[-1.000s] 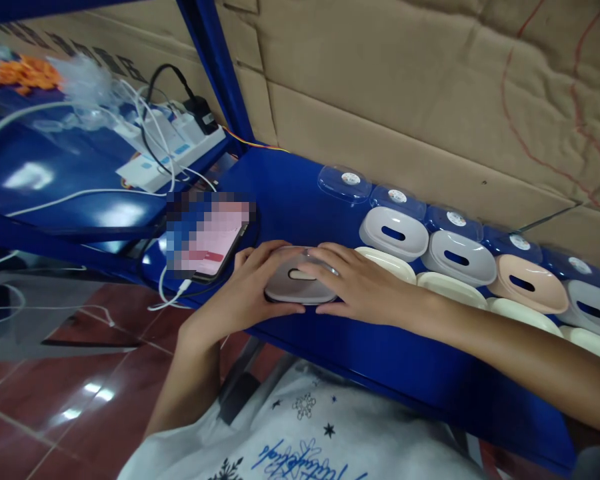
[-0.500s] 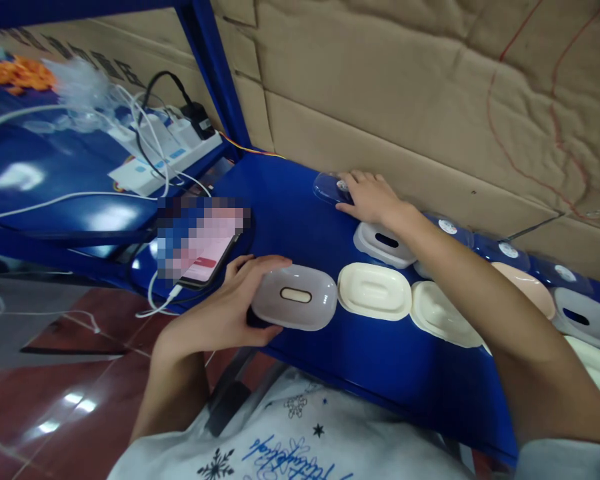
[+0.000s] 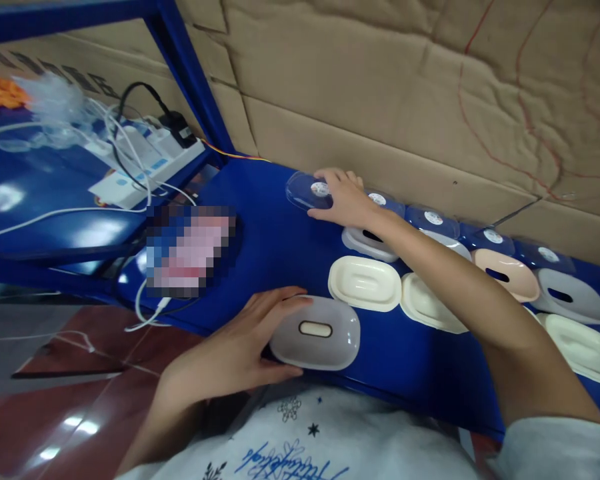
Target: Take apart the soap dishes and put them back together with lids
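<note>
My left hand (image 3: 260, 340) grips the left end of a grey soap dish (image 3: 337, 343) close to the shelf's front edge. Through the dish's oval slot a cream base shows. Farther back, my right hand (image 3: 343, 197) closes around the right end of a clear plastic lid (image 3: 300, 191) with a round sticker, at the left end of the lid row. Under my right forearm, a grey slotted tray (image 3: 363, 247) is partly covered. Beside the held dish lies a cream soap dish base (image 3: 364, 283), with another cream base (image 3: 427, 300) to its right.
More clear lids (image 3: 433, 221) line the cardboard wall (image 3: 355, 100). A peach tray (image 3: 513, 277) and a grey tray (image 3: 573, 297) sit at the right, above another cream base (image 3: 583, 350). A blurred-out phone (image 3: 193, 253), cable and power strip (image 3: 150, 173) are at the left.
My right hand has left the grey soap dish and reached back to the leftmost clear lid, taking hold of it. My left hand, still on the dish, has come nearer my body.
</note>
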